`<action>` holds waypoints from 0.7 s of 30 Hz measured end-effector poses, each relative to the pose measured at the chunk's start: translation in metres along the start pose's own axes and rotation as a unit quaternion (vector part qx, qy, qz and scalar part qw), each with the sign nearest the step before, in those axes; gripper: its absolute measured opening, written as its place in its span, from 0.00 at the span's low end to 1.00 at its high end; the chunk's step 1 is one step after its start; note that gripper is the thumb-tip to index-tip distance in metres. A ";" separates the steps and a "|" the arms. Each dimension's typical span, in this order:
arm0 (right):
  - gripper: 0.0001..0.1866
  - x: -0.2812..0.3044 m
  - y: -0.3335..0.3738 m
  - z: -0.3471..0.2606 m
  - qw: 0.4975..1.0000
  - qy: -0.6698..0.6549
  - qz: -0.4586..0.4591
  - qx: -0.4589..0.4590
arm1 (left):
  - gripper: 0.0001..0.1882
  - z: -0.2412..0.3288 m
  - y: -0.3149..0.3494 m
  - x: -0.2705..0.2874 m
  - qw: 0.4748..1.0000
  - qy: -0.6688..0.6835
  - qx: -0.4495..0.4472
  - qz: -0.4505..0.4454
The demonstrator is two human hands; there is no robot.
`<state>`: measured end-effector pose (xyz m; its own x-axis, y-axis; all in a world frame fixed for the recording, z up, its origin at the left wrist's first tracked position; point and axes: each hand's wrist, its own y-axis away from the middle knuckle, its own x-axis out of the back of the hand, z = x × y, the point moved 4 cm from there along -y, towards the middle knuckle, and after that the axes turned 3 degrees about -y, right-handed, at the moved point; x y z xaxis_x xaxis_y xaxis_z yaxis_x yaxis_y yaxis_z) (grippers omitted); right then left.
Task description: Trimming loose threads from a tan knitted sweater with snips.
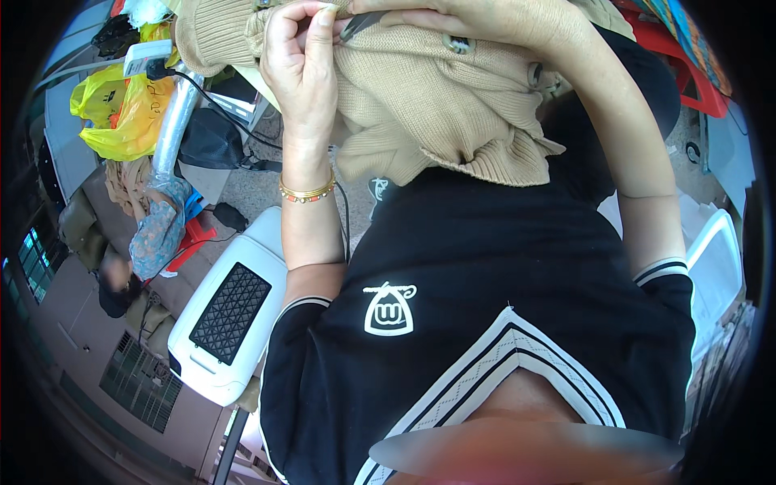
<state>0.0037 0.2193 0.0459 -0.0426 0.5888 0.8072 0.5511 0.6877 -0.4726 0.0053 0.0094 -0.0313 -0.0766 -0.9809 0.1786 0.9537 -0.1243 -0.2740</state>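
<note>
A tan ribbed-knit cardigan (pixel 420 105) with dark, mottled buttons lies bunched across my lap. My left hand (pixel 299 69), wearing gold and beaded bracelets at the wrist, is at the cardigan's upper left part. Its thumb and fingers are pinched together; whatever is between them is too small to make out. From the right, my right hand (pixel 477 20) reaches across the knit close to the left one. A narrow dark tool (pixel 364 26) with a pointed end lies in its fingers; its exact kind is unclear. The picture's top edge cuts off part of this hand.
At left are a yellow plastic bag (pixel 121 121), a white plug box (pixel 148 59) with a black cable, and a black bag (pixel 212 139). A white case with a black grille (pixel 230 315) stands beside me. Another person (pixel 158 230) is farther left; red plastic (pixel 687 65) shows at right.
</note>
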 end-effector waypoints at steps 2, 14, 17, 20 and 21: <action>0.11 0.001 0.000 0.000 0.999 -0.009 0.028 0.036 | 0.06 0.000 0.000 0.000 1.000 0.007 -0.001 0.001; 0.11 -0.002 0.006 0.003 0.993 0.034 0.055 0.094 | 0.04 0.007 0.002 -0.005 0.998 0.050 -0.039 -0.017; 0.11 -0.001 0.007 0.005 0.992 0.031 0.060 0.102 | 0.04 0.007 0.005 -0.005 0.999 0.020 -0.036 -0.018; 0.11 -0.002 0.005 0.004 0.992 0.038 0.053 0.105 | 0.05 0.004 0.007 -0.004 1.000 0.012 -0.027 -0.008; 0.11 -0.002 0.005 0.004 0.992 0.038 0.052 0.104 | 0.05 0.003 0.006 -0.004 1.000 0.013 -0.027 -0.009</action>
<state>0.0033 0.2233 0.0408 0.0727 0.6327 0.7710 0.3645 0.7027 -0.6110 0.0127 0.0126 -0.0304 -0.1006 -0.9820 0.1600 0.9353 -0.1482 -0.3214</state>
